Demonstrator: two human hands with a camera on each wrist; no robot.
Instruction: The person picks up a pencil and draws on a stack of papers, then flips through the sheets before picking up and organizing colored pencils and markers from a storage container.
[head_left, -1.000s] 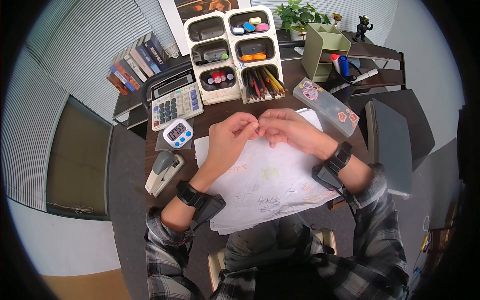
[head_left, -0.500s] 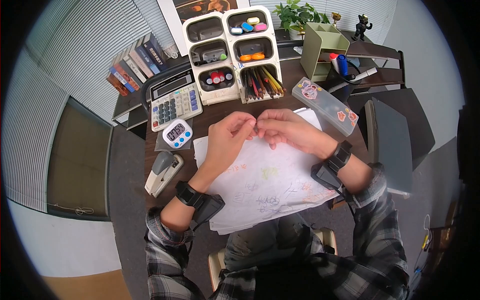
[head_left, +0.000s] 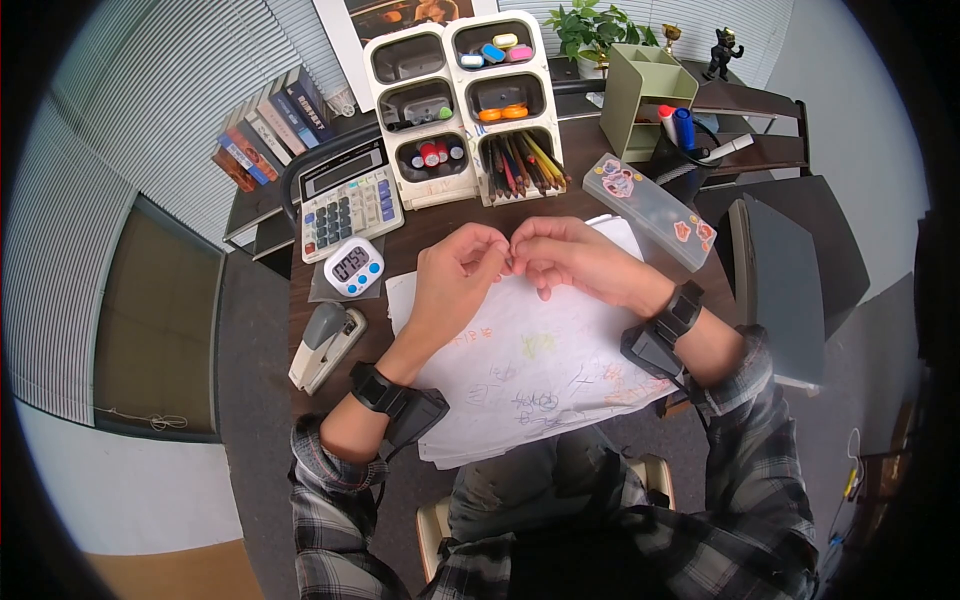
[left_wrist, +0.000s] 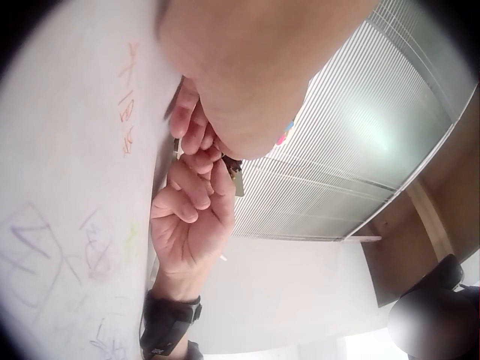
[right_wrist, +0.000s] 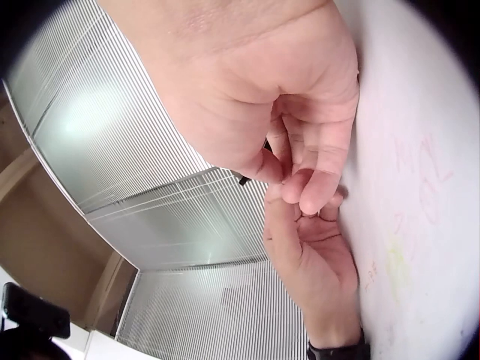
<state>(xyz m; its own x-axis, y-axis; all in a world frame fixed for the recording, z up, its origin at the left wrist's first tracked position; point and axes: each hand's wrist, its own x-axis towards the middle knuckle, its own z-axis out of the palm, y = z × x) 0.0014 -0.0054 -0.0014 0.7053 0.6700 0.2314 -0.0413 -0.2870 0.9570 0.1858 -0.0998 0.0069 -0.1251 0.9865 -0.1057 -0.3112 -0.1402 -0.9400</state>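
Observation:
My left hand (head_left: 452,278) and right hand (head_left: 588,262) meet fingertip to fingertip above the far part of the scribbled white paper (head_left: 500,385). Thumbs and fingers are curled in a pinch around a small dark thing (head_left: 510,261), mostly hidden, whose kind I cannot tell. The left wrist view shows the right hand (left_wrist: 193,225) palm up, its fingers against the left hand's. From the right wrist view, the left hand's (right_wrist: 315,262) fingertips touch those of the right hand (right_wrist: 270,112), low over the paper.
Behind the hands stands a white organizer (head_left: 466,110) with pencils and erasers. To the left are a calculator (head_left: 350,212), a timer (head_left: 353,267) and a stapler (head_left: 326,348). A translucent sticker-covered case (head_left: 650,212), a green holder (head_left: 648,100) and markers (head_left: 684,128) are on the right.
Both hands have shifted very slightly left, staying together. The right index finger has lifted a little, and the small dark thing shows more between the fingertips. The timer's digits have changed.

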